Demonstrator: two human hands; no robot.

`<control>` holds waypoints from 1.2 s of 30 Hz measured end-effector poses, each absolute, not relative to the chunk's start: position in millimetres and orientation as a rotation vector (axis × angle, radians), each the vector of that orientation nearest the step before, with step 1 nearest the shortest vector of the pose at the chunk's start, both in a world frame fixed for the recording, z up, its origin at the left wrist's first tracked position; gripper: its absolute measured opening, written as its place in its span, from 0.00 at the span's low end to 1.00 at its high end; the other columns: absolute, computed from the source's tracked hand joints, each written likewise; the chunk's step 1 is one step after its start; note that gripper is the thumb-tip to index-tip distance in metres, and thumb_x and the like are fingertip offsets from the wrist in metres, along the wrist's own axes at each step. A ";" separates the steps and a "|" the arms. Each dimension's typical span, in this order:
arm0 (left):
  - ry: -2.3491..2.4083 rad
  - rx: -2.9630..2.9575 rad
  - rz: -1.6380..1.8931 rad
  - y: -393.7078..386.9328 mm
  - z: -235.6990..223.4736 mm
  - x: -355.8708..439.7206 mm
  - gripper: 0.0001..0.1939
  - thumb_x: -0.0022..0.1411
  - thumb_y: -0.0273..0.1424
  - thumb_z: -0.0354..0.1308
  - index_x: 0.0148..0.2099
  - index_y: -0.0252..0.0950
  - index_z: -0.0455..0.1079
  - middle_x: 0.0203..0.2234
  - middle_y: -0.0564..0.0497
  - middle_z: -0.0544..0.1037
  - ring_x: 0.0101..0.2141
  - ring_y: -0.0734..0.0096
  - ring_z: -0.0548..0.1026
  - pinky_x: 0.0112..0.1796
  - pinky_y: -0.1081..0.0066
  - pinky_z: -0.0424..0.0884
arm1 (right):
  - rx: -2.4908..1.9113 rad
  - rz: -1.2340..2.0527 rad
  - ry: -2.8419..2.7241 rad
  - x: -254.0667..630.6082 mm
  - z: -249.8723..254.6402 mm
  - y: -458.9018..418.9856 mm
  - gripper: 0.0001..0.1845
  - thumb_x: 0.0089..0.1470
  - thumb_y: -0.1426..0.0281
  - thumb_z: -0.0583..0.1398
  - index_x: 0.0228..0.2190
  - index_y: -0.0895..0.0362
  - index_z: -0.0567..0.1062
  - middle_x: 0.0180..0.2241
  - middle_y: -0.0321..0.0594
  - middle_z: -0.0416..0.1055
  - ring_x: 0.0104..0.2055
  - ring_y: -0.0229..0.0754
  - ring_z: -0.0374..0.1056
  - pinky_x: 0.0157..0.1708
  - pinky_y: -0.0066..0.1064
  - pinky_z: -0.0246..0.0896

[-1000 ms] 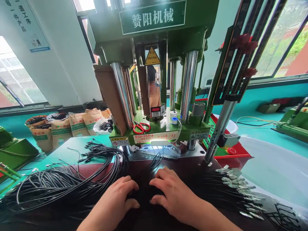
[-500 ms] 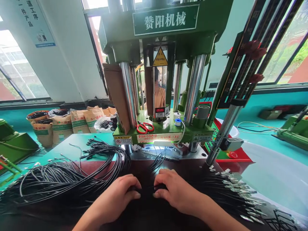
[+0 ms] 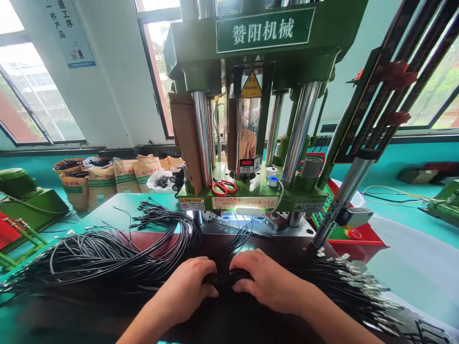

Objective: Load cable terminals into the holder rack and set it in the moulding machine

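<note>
My left hand [image 3: 193, 286] and my right hand [image 3: 263, 282] face each other low over the dark tabletop [image 3: 211, 246], a small gap between them. Fingers and thumbs on both are curled in around dark cable [image 3: 236, 275], which shows best at my right fingertips; its ends are hidden. Left of my hands lies a big heap of black cables [image 3: 107, 260]. On the right, more black cables [image 3: 322, 277] fan out towards silvery connectors [image 3: 362, 282]. Just beyond my hands, a few thin cables [image 3: 244, 235] come from the lit bed of a green press [image 3: 265, 64].
Red-handled scissors [image 3: 224, 188] and a blue-and-white spool [image 3: 272, 181] sit on the press ledge. A red control box [image 3: 373, 239] with a button stands at right, beside a large white tub [image 3: 405, 258]. Filled paper sacks [image 3: 96, 188] line the wall. A person [image 3: 246, 143] shows behind the press.
The whole view has shifted, with the scene sitting further right. My hands stay close together with fingers curled, the gap between them slightly narrower.
</note>
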State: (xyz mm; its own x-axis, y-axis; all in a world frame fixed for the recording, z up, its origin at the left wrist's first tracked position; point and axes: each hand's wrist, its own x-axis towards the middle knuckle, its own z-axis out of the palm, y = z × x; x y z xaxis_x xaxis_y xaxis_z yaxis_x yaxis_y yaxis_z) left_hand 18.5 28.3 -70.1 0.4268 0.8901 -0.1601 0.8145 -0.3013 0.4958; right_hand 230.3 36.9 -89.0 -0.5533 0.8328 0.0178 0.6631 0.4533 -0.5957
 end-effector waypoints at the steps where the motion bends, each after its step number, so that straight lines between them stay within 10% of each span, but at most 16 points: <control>1: 1.430 2.184 0.204 28.6 -70.5 18.5 0.04 0.51 0.27 0.58 0.33 0.37 0.69 0.32 0.55 0.72 0.35 0.69 0.68 0.36 0.71 0.59 | -1.285 0.801 -2.413 230.8 -89.3 37.6 0.05 0.51 0.71 0.64 0.33 0.54 0.75 0.35 0.34 0.71 0.39 0.40 0.65 0.41 0.31 0.54; 36: 1.391 2.211 0.274 31.8 -80.9 15.7 0.05 0.58 0.30 0.53 0.36 0.38 0.69 0.35 0.53 0.71 0.39 0.68 0.68 0.39 0.70 0.62 | -1.390 0.857 -2.383 229.0 -93.0 54.2 0.07 0.47 0.69 0.65 0.33 0.55 0.78 0.34 0.36 0.71 0.37 0.39 0.66 0.35 0.28 0.56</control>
